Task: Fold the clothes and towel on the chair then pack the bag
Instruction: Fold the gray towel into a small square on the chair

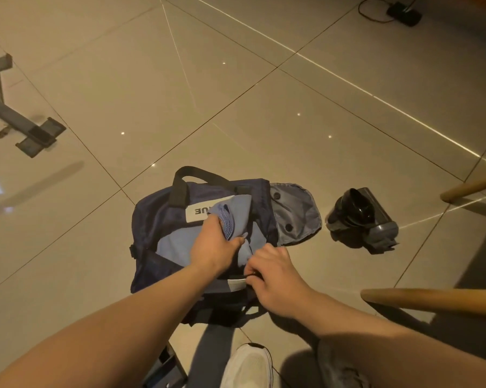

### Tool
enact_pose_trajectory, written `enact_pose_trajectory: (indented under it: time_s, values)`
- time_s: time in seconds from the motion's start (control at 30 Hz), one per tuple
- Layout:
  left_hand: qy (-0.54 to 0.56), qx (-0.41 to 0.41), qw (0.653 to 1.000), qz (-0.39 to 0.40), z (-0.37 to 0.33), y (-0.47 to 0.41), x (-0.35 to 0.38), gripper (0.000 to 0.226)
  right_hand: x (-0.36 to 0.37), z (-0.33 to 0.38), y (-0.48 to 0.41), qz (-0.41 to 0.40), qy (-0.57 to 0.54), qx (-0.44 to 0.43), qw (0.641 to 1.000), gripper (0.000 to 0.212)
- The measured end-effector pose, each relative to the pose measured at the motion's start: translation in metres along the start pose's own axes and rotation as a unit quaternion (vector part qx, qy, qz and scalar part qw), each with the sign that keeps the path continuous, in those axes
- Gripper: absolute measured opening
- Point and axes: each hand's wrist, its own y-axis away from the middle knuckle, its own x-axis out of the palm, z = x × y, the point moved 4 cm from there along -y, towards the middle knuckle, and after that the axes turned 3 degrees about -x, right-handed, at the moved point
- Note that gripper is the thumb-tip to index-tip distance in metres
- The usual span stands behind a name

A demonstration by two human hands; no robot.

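A dark navy bag [152, 217] with black handles lies on the tiled floor, its top open and a grey flap [295, 217] folded out to the right. A folded light blue cloth [236, 214] sits in the opening. My left hand [213, 245] grips this cloth at its stitched edge, over the bag's middle. My right hand [275, 278] pinches the near rim of the bag's opening beside a white tag. How much of the cloth is inside the bag is hidden.
A black bottle [362, 214] lies on its side on the floor right of the bag. Wooden chair legs [432, 301] reach in from the right. A metal frame foot [37, 135] stands at the left. My white shoe [250, 365] is below the bag. A black device with cable [404, 14] lies far back.
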Motion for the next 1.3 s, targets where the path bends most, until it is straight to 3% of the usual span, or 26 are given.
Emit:
enact_pose_trajectory:
  time_s: [0.07,0.13,0.2,0.27,0.33,0.47,0.57,0.67,0.73,0.83,0.93,1.07,1.13,1.3]
  values:
    - [-0.028,0.01,0.999,0.039,-0.008,-0.004,0.005,0.051,-0.009,0.002,-0.002,-0.012,-0.023,-0.019,0.999,0.009]
    - [-0.05,0.014,0.996,0.067,-0.012,-0.003,0.01,0.05,-0.011,-0.011,-0.005,0.009,-0.031,0.027,0.999,0.012]
    - [-0.067,0.011,0.995,0.079,-0.011,0.0,0.014,0.05,-0.005,-0.031,-0.006,0.021,-0.06,0.137,0.989,0.016]
    - [-0.076,0.008,0.994,0.079,-0.008,0.002,0.017,0.051,0.0,-0.046,-0.007,-0.006,-0.119,0.268,0.956,0.018]
    - [-0.08,0.009,0.993,0.087,-0.007,0.002,0.022,0.053,0.003,-0.05,-0.011,-0.028,-0.15,0.344,0.926,0.024]
    - [-0.064,0.014,0.99,0.122,-0.012,0.0,0.029,0.058,0.007,-0.042,-0.024,-0.027,-0.157,0.399,0.903,0.045]
    - [0.003,-0.005,0.987,0.158,-0.01,-0.004,0.018,0.038,0.003,-0.044,-0.028,-0.038,-0.12,0.422,0.898,0.036]
    - [-0.015,-0.038,0.994,0.103,0.005,-0.007,-0.006,0.025,-0.002,-0.048,-0.027,-0.02,-0.099,0.434,0.895,0.029]
    - [-0.069,-0.053,0.994,0.071,0.014,-0.001,-0.019,0.041,-0.006,-0.044,-0.026,-0.042,-0.088,0.431,0.897,0.033]
    - [-0.08,-0.026,0.996,0.018,0.008,0.005,-0.035,0.045,-0.007,-0.025,-0.035,-0.098,0.006,0.289,0.952,0.051]
    - [-0.132,0.059,0.986,-0.08,-0.012,-0.011,-0.059,0.024,-0.001,-0.004,-0.053,-0.106,0.043,0.164,0.98,0.067]
    - [-0.394,0.209,0.895,0.014,-0.019,-0.05,-0.053,0.04,0.016,0.006,-0.071,-0.03,0.107,0.13,0.985,0.07]
    - [-0.437,0.23,0.868,0.049,-0.02,-0.062,-0.05,0.043,0.03,0.004,-0.07,0.022,0.115,0.16,0.98,0.073]
    - [-0.453,0.271,0.846,0.077,-0.017,-0.078,-0.046,0.037,0.047,0.003,-0.062,0.067,0.113,0.184,0.974,0.076]
